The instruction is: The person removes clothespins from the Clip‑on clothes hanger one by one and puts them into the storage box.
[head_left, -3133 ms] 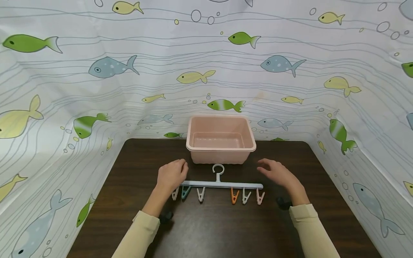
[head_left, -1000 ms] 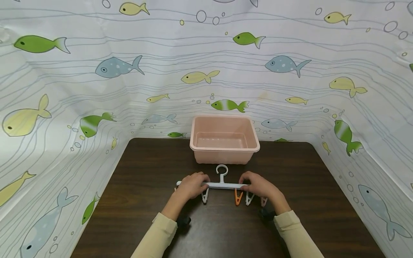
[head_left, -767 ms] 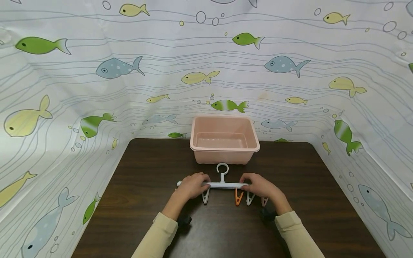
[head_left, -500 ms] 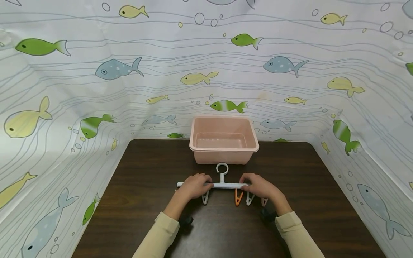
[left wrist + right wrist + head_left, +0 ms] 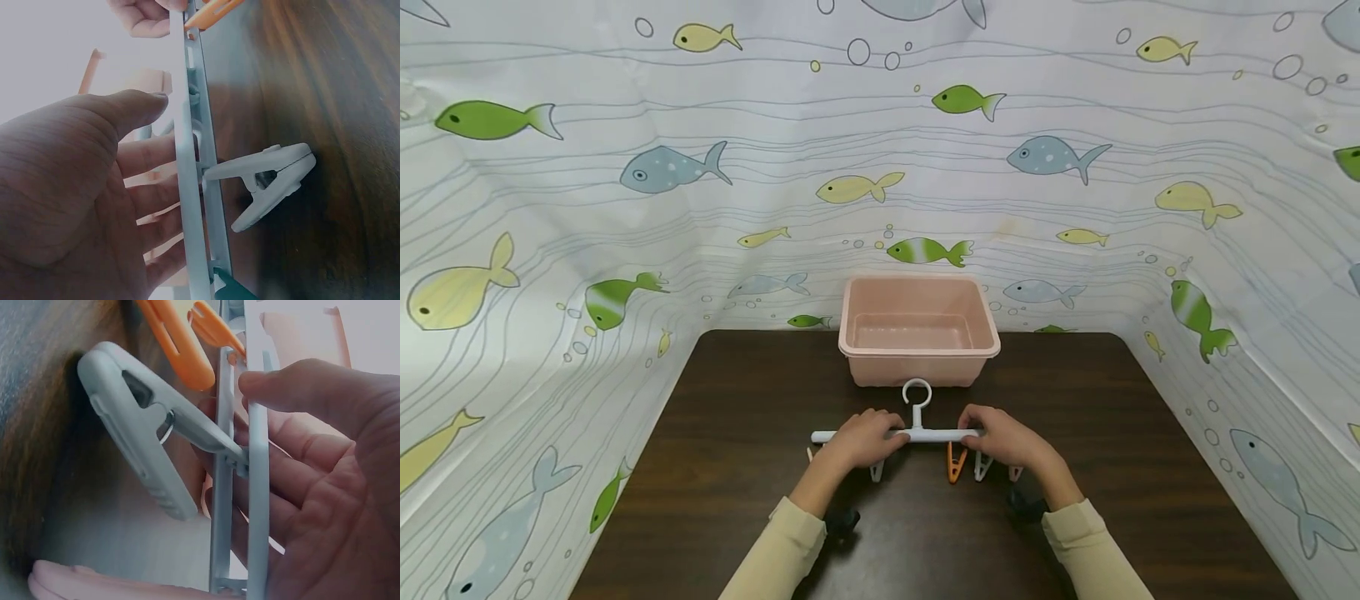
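A white clip hanger (image 5: pixel 934 435) with a round hook (image 5: pixel 917 392) extends between both hands in the head view. My left hand (image 5: pixel 863 438) straddles the bar left of the hook; in the left wrist view its thumb (image 5: pixel 140 107) stands slightly off the bar, with fairly straight fingers passing behind. On the other side, my right hand (image 5: pixel 1004 438) holds the bar between thumb (image 5: pixel 275 384) and fingers. An orange clip (image 5: pixel 956 465), whitish clips (image 5: pixel 137 419) and a pink clip (image 5: pixel 94 584) hang from it. A teal clip (image 5: pixel 232 287) shows near my left hand.
A pink plastic basin (image 5: pixel 917 373) stands behind the hanger on the dark wooden table (image 5: pixel 730 400), its inside bare. A fish-patterned sheet (image 5: pixel 790 117) covers the walls at the back and both sides.
Both hands have come inward from beyond the hanger's ends onto its bar. Over the last half second my left hand has slid right along the bar towards the hook; the right hand stays put.
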Tool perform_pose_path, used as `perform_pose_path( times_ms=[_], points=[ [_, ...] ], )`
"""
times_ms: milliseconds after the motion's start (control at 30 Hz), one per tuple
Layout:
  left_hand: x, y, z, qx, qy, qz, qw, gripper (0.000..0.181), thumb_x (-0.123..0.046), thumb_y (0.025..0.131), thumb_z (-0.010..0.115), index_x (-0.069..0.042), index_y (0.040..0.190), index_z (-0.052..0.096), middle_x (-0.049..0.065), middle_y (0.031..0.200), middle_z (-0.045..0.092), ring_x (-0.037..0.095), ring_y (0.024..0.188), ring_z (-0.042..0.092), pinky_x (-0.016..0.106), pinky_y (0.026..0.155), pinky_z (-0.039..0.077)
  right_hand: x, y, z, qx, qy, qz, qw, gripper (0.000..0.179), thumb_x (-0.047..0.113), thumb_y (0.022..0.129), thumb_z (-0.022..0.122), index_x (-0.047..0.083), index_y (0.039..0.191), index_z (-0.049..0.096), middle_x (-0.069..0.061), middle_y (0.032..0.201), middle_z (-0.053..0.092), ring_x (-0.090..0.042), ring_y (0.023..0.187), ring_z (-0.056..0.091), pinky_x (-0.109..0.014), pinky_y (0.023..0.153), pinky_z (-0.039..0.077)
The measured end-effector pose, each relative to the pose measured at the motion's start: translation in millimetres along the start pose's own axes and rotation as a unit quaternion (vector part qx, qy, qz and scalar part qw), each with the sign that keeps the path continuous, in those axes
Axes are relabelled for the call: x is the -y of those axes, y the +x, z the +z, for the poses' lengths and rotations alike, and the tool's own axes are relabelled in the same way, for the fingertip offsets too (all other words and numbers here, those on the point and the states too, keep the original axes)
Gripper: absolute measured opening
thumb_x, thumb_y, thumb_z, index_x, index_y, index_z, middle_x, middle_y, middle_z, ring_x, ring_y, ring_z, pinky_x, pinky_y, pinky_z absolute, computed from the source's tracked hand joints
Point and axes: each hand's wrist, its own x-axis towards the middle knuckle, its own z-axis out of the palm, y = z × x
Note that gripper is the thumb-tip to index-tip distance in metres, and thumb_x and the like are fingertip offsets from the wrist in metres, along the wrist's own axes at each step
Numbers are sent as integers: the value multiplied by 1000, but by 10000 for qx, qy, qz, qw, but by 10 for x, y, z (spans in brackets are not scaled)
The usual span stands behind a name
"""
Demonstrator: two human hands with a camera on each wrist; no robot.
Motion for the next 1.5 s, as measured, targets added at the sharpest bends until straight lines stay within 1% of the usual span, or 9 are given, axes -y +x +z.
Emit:
perform_pose_path(
  times_ms=[300, 533, 733, 867, 900, 1067, 1133, 1267, 1500],
  points=[
    [-29, 15, -10, -62, 10, 33, 10000, 34, -40, 109, 64, -17, 132, 75, 6, 128, 75, 31, 122, 67, 56, 105, 51, 73, -50, -35, -228, -8, 285, 9993, 7, 15, 103, 73, 14, 108, 68, 0, 98, 69, -18, 83, 61, -35, 71, 51],
    [-60, 15, -48, -48, -47, 32, 10000, 38, -40, 109, 64, -15, 135, 73, 6, 132, 74, 30, 125, 69, 59, 108, 50, 120, -59, -55, -425, 88, 369, 9984, 9, 12, 101, 73, 15, 107, 68, -1, 96, 68, -19, 82, 60, -37, 71, 49],
    [-61, 19, -35, -165, -112, 58, 9998, 33, -39, 109, 65, -16, 130, 74, 2, 119, 78, 23, 110, 73, 57, 103, 51, 153, -84, -44, -572, -81, 392, 9976, 11, 14, 100, 74, 17, 109, 69, -1, 97, 68, -18, 81, 59, -36, 69, 47],
    [-62, 22, -36, -347, -166, 192, 9991, 33, -41, 109, 64, -14, 125, 75, 1, 112, 78, 22, 103, 74, 57, 100, 52, 181, -97, -56, -758, -216, 341, 9963, 13, 14, 100, 75, 18, 110, 69, 0, 97, 68, -18, 80, 59, -36, 68, 47],
    [-12, 54, 4, -455, -123, 326, 9984, 36, -44, 110, 62, -15, 124, 75, 0, 110, 78, 21, 101, 74, 56, 98, 52, 187, -100, -61, -791, -246, 319, 9961, 13, 14, 100, 75, 18, 111, 69, 0, 97, 68, -18, 81, 59, -36, 68, 47],
    [-39, 61, -24, -490, -172, 491, 9974, 32, -41, 110, 63, -14, 124, 73, -1, 109, 76, 19, 95, 71, 51, 91, 55, 216, -121, -78, -854, -361, 237, 9954, 14, 13, 100, 74, 18, 112, 69, 0, 99, 69, -17, 83, 59, -36, 71, 48],
    [-110, 31, -77, -426, -225, 391, 9981, 28, -35, 108, 67, -13, 125, 72, 1, 110, 75, 19, 95, 69, 48, 89, 56, 234, -130, -88, -891, -408, 194, 9950, 15, 13, 100, 74, 18, 113, 69, 0, 100, 70, -17, 83, 59, -37, 72, 48],
    [-144, 20, -104, -518, -141, 293, 9981, 26, -33, 107, 69, -15, 126, 71, 0, 111, 74, 18, 95, 68, 44, 85, 56, 283, -142, -111, -982, -455, 98, 9941, 15, 13, 100, 75, 18, 114, 70, 0, 101, 71, -17, 82, 60, -37, 74, 50],
    [-164, -9, -180, -724, 136, 406, 9965, 28, -34, 108, 68, -16, 129, 71, -1, 115, 75, 19, 97, 70, 45, 85, 57, 359, -154, -163, -1014, -464, -18, 9938, 17, 13, 101, 75, 17, 117, 70, 0, 102, 73, -15, 80, 61, -37, 75, 51]
  ],
)
